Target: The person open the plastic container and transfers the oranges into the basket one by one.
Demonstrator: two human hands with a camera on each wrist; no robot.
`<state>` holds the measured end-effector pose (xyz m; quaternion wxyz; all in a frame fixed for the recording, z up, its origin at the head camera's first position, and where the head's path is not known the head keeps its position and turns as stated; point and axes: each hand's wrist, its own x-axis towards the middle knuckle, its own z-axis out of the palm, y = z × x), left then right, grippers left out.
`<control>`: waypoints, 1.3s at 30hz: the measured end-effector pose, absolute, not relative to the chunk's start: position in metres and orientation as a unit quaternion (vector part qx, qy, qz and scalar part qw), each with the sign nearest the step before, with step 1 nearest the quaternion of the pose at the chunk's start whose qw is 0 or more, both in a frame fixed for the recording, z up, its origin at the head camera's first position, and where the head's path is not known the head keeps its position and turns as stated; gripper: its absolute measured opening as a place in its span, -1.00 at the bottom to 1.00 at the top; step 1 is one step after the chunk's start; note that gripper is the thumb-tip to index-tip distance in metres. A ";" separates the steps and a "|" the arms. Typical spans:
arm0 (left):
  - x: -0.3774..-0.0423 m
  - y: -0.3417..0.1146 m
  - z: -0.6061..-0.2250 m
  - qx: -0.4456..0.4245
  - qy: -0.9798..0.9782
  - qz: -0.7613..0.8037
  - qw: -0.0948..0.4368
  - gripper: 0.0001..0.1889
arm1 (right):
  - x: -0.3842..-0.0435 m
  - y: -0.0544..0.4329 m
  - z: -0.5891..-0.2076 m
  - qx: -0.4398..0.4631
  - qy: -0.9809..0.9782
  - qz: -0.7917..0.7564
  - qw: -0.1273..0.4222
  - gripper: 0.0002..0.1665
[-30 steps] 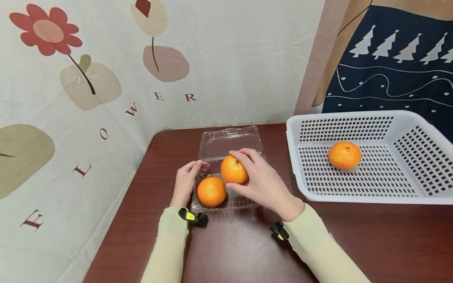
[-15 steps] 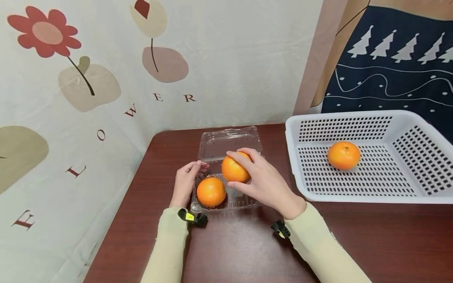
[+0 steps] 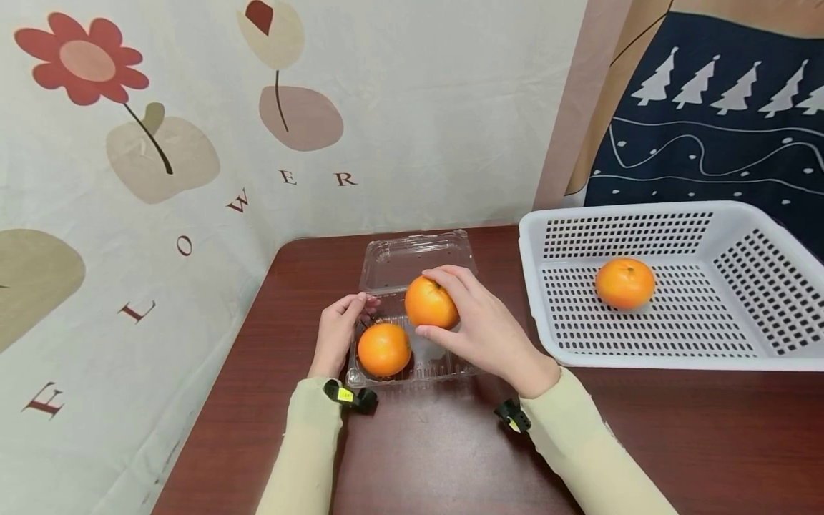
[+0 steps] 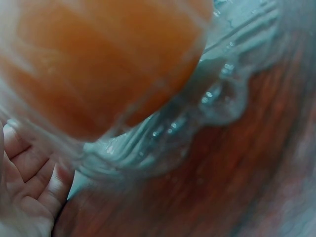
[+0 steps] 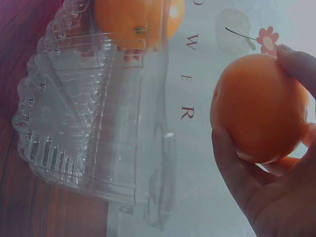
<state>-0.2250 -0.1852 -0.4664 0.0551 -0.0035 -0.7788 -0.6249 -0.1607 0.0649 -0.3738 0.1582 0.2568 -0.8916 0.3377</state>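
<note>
Right hand's grip (image 3: 483, 330) clamped round an orange (image 3: 430, 303) above the clear tray (image 3: 433, 372).
The left hand (image 3: 336, 330), at the tray's left edge, is probably there to keep it from sliding; whether it pinches I can't tell. A second orange (image 3: 384, 350) sits near left in the tray, a third orange (image 3: 625, 284) in the white basket (image 3: 656, 363) to the right. The head view merely overlaps held orange and tray; the right wrist view shows them apart.

The table (image 3: 418, 450) (reddish-brown) bears a clear container (image 3: 431, 361) and basket (image 3: 663, 363).
</note>
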 end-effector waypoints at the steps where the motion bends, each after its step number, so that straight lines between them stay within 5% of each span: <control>1: -0.225 -0.185 -0.466 -0.003 -0.778 -0.627 0.053 -0.63 | -0.161 0.065 -0.374 0.256 -0.891 0.339 0.156 -0.21; 39: -0.212 -0.178 -0.444 -0.011 -0.778 -0.627 0.043 -0.65 | -0.158 0.072 -0.367 0.209 -0.911 0.331 0.126 -0.14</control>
